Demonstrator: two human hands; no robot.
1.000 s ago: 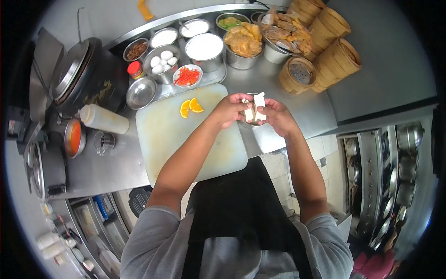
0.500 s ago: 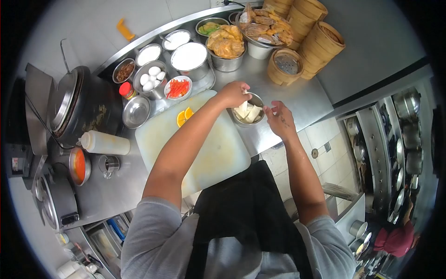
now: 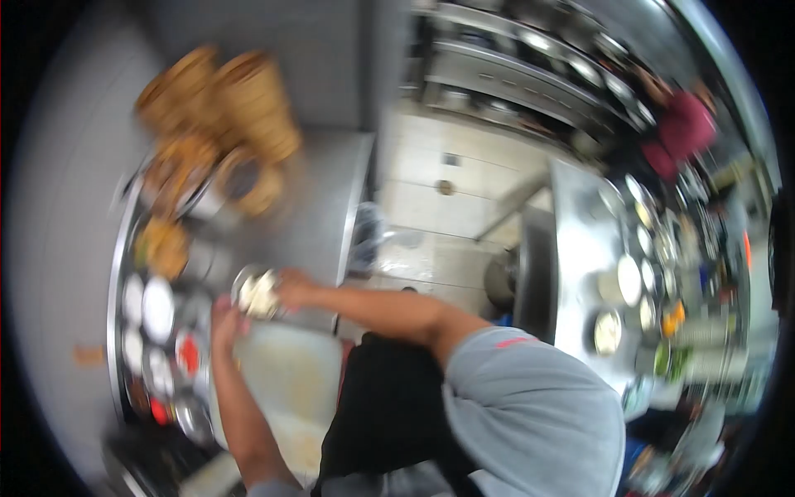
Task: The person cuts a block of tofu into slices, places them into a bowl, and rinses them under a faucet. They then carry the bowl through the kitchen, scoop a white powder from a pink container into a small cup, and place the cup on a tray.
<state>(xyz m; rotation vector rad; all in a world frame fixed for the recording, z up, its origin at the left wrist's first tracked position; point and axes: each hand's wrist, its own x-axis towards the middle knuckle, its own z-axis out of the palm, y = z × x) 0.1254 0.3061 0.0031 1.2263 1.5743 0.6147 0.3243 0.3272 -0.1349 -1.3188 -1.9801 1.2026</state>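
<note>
The whole view is motion-blurred and turned sideways. A small metal bowl with white food pieces sits on the steel counter past the corner of the white cutting board. My right hand is at the bowl's right rim and seems to grip it. My left hand is just below the bowl, fingers against its edge; the blur hides whether it holds anything.
Bamboo steamers and trays of fried food stand at the counter's far end. Bowls of ingredients line the left side. A tiled floor, a second steel counter with dishes and a person in red lie to the right.
The camera has swung sharply right and rotated, bringing the floor and the other counter into view. My left hand has come out of the bowl to its edge; my right hand has closed in on the rim.
</note>
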